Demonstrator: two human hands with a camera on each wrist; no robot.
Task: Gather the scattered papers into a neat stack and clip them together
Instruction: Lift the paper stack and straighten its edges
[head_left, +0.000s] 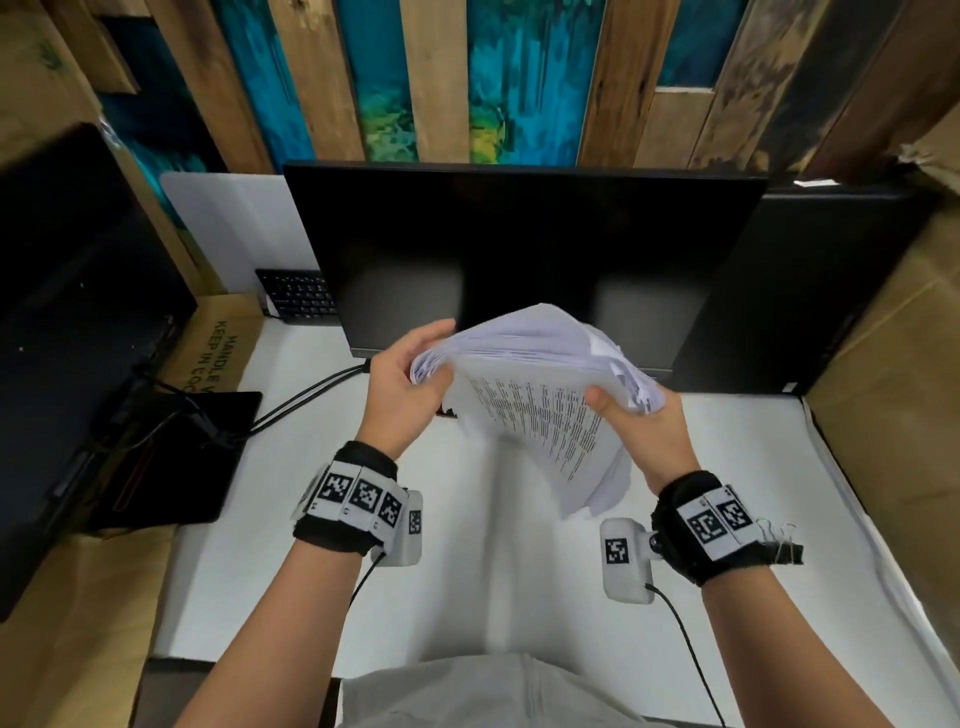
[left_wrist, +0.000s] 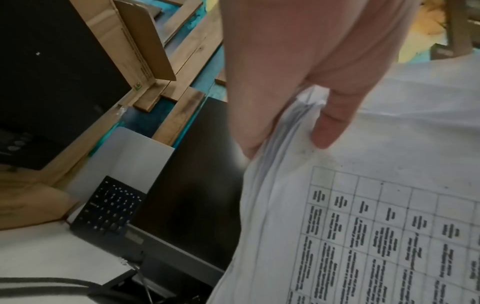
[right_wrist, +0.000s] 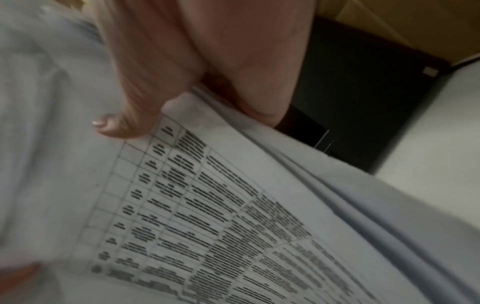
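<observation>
- Papers (head_left: 540, 400) are up off the bench (head_left: 727, 467), held in the air in front of the monitor (head_left: 519, 249), one side in each of my hands.
- Stack is not square: the sheets fan out at the right edge and the printed top sheet sags toward me, blurred at its lower end.
- Step in hand, as I judge it, is squaring the stack. I'd stand it on one edge on the bench, loosen both grips a little and tap so the sheets drop level, then turn it and tap a second edge.
- I'd keep hold at both sides while tapping; a stack this thick and loose could splay or shed sheets if one side lets go.
- Left hand (head_left: 402, 384) grips the left edge, thumb on the top sheet and fingers curled behind.
- Right hand (head_left: 641, 431) grips the right edge the same way, thumb pressed on the printed table and fingers underneath.
- Clip (head_left: 782, 543) lies on the bench just beside my right wrist, not yet picked up; the right hand should fetch it once the edges line up.
</observation>
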